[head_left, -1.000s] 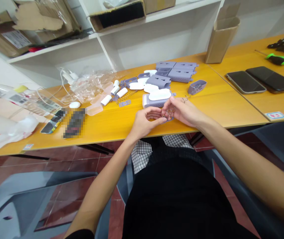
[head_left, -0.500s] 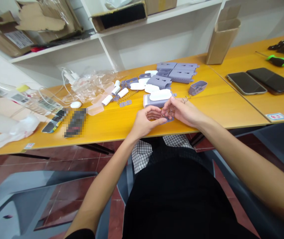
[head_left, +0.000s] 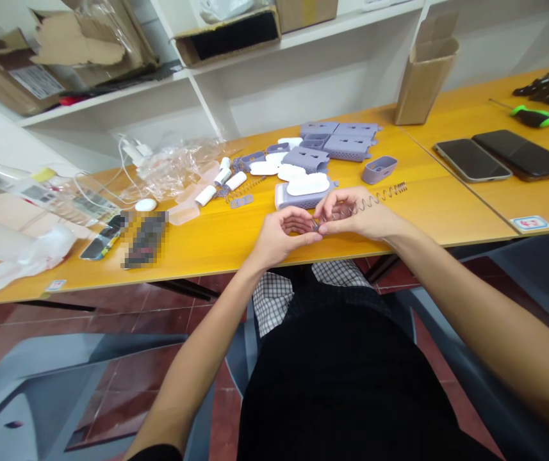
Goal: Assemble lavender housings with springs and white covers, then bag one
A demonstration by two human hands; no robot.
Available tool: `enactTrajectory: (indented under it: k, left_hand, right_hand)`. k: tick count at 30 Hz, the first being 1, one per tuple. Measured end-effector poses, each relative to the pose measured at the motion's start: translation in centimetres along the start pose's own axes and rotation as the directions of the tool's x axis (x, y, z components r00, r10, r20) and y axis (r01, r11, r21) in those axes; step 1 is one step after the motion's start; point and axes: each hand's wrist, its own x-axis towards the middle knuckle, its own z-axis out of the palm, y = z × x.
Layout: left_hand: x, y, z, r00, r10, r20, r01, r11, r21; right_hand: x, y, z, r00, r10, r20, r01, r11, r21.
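A long coil spring (head_left: 375, 197) runs out from my right hand (head_left: 351, 214), whose thumb and fingers are closed on it; its free end points up and to the right. My left hand (head_left: 281, 237) meets the right one above the table's front edge. Its thumb and fingertips pinch a small grey plastic piece (head_left: 316, 227), mostly hidden by the fingers, by the spring's near end. Just beyond the hands lies a purple-grey casing (head_left: 298, 197) with a white oval part (head_left: 308, 184) on top. An oval purple-grey cup (head_left: 380, 169) stands right of them.
Several purple-grey shells (head_left: 348, 146), white rollers (head_left: 205, 195), more springs (head_left: 250, 187) and a flat grey plate (head_left: 241, 202) lie behind and to the left. Two phones (head_left: 473, 160), a screwdriver (head_left: 532, 116) and a cardboard box (head_left: 423, 80) are at right. Clear plastic wrapping (head_left: 178, 163) spreads at left.
The spring now stretches out past my right hand to the right. The oval cup, which held a coil of wire before, shows its inside. The flat grey piece between my hands is more covered.
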Motion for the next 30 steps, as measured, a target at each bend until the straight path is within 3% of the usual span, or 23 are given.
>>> enactTrajectory:
  k: [7,17,23,27,30]
  left_hand:
    - [-0.1,0.1,0.2,1.000,0.019,-0.003,-0.019,1.000,0.025]
    - [0.0,-0.1,0.1,0.997,0.074,-0.014,-0.072,0.991,0.111]
    - [0.0,-0.4,0.1,0.992,0.121,-0.036,-0.110,0.969,0.219]
    - [-0.1,0.0,-0.8,0.965,0.258,-0.039,-0.205,0.841,0.500]
    - [-0.2,0.5,-1.5,0.952,0.300,0.056,-0.259,0.698,0.668]
  right_hand:
    - [-0.1,0.2,0.0,1.000,-0.010,0.014,0.009,0.999,0.043]
    - [0.0,0.5,0.0,0.994,-0.113,-0.016,0.110,0.986,-0.126]
    - [-0.1,1.2,-0.7,0.998,-0.052,-0.031,0.043,0.973,-0.227]
    - [-0.2,1.3,-0.9,0.998,-0.047,-0.033,0.034,0.947,-0.319]
    - [-0.2,1.3,-1.0,0.999,-0.035,-0.023,0.025,0.929,-0.369]
